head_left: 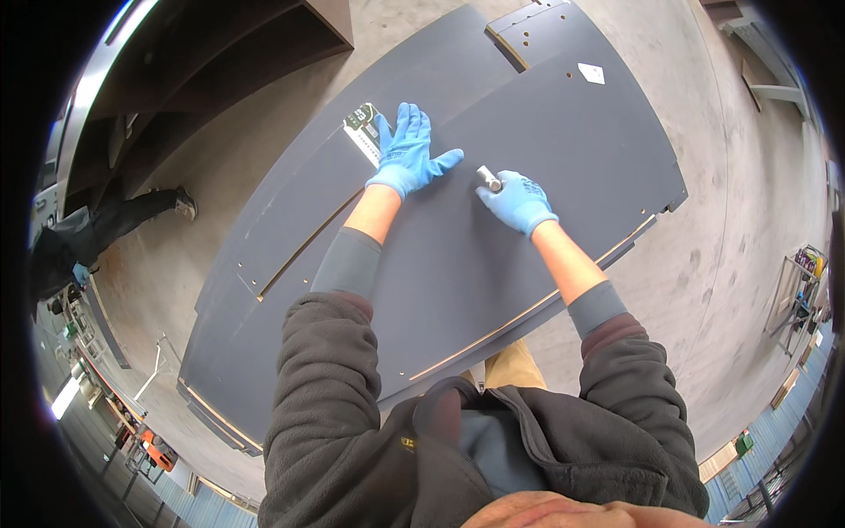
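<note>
Both my hands wear light blue gloves. My left hand (407,160) lies with fingers spread on the large dark grey panel (519,264). Beside its fingers, partly covered by them, is a flat green and white printed packet or label (362,132). My right hand (521,204) is closed around a silver metal tool (488,179), whose short cylindrical end shows beyond the thumb; the glove hides the rest, so its exact kind is unclear. A small white label (591,74) sits on the far right part of the panel.
Several panels overlap in the stack, with small drilled holes and a pale slot (308,248). A dark shelf-like cabinet (255,35) stands far left. Another person's leg (141,211) shows at the left. A cart (799,295) stands at the right on the concrete floor (704,290).
</note>
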The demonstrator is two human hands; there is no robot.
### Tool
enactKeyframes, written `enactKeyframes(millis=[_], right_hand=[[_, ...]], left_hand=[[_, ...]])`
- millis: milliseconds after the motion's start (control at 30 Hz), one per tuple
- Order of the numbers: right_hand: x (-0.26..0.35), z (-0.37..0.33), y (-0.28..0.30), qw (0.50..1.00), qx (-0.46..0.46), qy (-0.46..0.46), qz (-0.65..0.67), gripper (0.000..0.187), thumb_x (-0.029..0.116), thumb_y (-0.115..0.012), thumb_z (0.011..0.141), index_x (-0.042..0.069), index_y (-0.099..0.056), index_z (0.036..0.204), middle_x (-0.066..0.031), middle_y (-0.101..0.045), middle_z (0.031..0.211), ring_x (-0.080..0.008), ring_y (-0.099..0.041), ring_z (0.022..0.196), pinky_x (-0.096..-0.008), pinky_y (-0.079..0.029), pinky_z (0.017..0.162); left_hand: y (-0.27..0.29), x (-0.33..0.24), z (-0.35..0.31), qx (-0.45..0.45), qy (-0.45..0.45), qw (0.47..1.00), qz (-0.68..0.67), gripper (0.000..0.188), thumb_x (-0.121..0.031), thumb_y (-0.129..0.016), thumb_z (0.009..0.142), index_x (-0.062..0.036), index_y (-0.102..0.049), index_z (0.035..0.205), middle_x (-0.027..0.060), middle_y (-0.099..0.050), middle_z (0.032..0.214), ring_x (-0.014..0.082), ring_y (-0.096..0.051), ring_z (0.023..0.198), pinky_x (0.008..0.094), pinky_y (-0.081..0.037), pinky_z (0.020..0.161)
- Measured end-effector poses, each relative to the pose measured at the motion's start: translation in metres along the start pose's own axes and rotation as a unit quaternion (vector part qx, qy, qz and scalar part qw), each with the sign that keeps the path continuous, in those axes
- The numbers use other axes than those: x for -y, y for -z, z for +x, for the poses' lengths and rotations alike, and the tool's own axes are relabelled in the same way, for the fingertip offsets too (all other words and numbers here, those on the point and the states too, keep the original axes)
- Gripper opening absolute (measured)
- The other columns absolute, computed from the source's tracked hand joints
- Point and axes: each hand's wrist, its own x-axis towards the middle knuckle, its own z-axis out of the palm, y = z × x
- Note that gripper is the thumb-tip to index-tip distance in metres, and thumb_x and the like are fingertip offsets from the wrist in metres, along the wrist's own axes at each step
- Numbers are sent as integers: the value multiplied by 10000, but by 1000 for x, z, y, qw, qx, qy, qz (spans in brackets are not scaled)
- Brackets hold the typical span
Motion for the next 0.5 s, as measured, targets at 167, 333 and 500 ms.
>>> enactKeyframes(millis=[167,333,500], right_hand=[[-45,-1,28,927,42,-79,364,288,290,-667,1009,43,-683,1156,-45,-729,966,-113,-674,737,-292,-562,672],[-81,-1,26,900,-29,-106,422,215,230,-654,1044,51,-669,1161,-36,-705,949,-104,-657,720,-261,-522,623],[-81,8,12,901,-39,-93,421,177,219,-645,1050,51,-651,1106,-32,-687,893,-82,-635,680,-256,-473,561]], left_hand=[[-2,2,0,-20,-10,999,-37,1232,-860,-460,939,74,-193,1697,292,-138,1787,382,-4,1691,611,89,1321],[-4,-1,3,-15,-2,1000,-25,1247,-865,-463,932,95,-206,1685,303,-142,1782,393,-9,1689,606,90,1324],[-1,-2,1,-36,-13,998,-41,1258,-873,-485,914,101,-249,1674,311,-160,1776,408,-26,1686,590,58,1335]])
